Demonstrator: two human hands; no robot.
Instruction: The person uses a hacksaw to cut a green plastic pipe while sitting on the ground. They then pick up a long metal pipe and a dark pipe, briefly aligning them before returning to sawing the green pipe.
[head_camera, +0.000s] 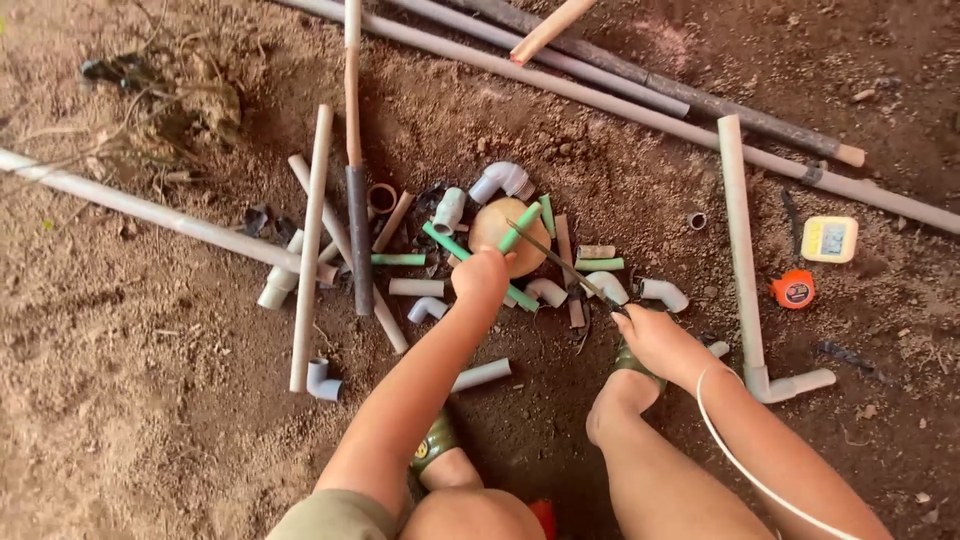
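My left hand (480, 275) grips the near end of a short green pipe piece (520, 228), which rests tilted on a round wooden block (498, 228). In my right hand (655, 335) is the handle of a thin dark saw blade (555, 258) that reaches up and left across the green pipe. A longer green pipe (455, 248) lies just left of the block. White pipe elbows (500, 178) and short pipe offcuts (415, 287) are scattered around the block on the dirt. My knees and green shoes show at the bottom.
Long grey and white pipes (640, 112) cross the ground at the top and left. A white pipe with an elbow (742, 260) lies to the right, beside an orange tape measure (794, 290) and a small yellow-and-white box (829, 239). A long wooden-handled tool (356, 200) lies to the left.
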